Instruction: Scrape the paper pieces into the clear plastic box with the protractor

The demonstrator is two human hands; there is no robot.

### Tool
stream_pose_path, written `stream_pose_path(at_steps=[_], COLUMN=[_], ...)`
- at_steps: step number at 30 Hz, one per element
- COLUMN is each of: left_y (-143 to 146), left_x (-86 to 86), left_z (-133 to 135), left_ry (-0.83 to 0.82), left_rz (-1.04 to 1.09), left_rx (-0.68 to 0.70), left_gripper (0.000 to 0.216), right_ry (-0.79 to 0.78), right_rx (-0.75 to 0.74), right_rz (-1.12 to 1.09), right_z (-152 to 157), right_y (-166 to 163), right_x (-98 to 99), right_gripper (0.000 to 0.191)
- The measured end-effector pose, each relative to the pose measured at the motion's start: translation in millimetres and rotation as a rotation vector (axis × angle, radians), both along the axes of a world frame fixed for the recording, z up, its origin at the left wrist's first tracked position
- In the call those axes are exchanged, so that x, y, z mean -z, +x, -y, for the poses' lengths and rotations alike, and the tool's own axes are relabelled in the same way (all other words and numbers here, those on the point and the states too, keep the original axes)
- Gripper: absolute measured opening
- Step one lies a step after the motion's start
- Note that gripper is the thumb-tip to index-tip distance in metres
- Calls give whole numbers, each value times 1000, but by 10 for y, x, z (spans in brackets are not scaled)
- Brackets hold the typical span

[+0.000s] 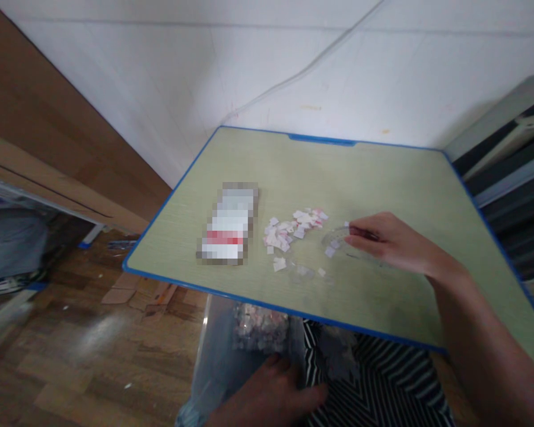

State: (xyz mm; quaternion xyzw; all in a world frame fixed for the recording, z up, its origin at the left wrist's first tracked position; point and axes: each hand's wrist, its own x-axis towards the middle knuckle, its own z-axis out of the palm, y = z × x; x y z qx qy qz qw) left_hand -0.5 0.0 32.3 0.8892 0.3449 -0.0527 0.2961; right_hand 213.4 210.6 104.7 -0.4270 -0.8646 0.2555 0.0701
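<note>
Right hand (pixel 388 238) pinching clear plastic piece (pixel 335 236), right of paper scraps (pixel 306 221) on table (pixel 360 172). Left hand (pixel 271 392) at near bin (pixel 214 356), cannot tell grip.

Cable (pixel 299 75) along white wall (pixel 137 65); cardboard (pixel 123 289) on floor (pixel 93 356).

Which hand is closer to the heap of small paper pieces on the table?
Right. The right hand is over the table, just right of the paper heap; the left hand is below the table's near edge, by the clear bin.
</note>
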Motion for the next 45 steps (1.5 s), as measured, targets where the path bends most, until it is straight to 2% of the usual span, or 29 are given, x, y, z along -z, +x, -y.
stream_pose_path(at_steps=[4,6,11,16,19,22,27,32,38,45], left_y=[4,8,11,6,3,1,-2,-1,2,6], left_x=[-2,-9,-34,-46,-46,-47,-24,31,-6,-11], left_z=[-5,-13,-17,-19,-26,-20,-4,-13,-20,-28], left_ry=[-23,-32,-35,-69,-59,-43,-89,-47,-62,-61], left_rz=[-22,-43,-36,-24,-39,-31,-18,-36,-36,-31], left_rx=[10,14,10,1,24,8,2,33,14,9], left_gripper=[41,41,35,36,34,36,37,41,43,36], right_ry=[108,114,103,130,169,147,130,136,75,106], right_rx=[58,52,40,55,77,35,41,74,-52,-10], right_rz=[-46,-27,-98,-8,-32,-71,-26,-46,-1,51], right_z=[35,43,54,63,74,85,75,64,62,43], right_y=[-221,-269,-226,-233,-257,-275,-274,-276,-203,-88], right_x=[94,118,106,120,120,110,122,137,85,33], right_gripper=[34,33,35,32,30,32,31,30,32,34])
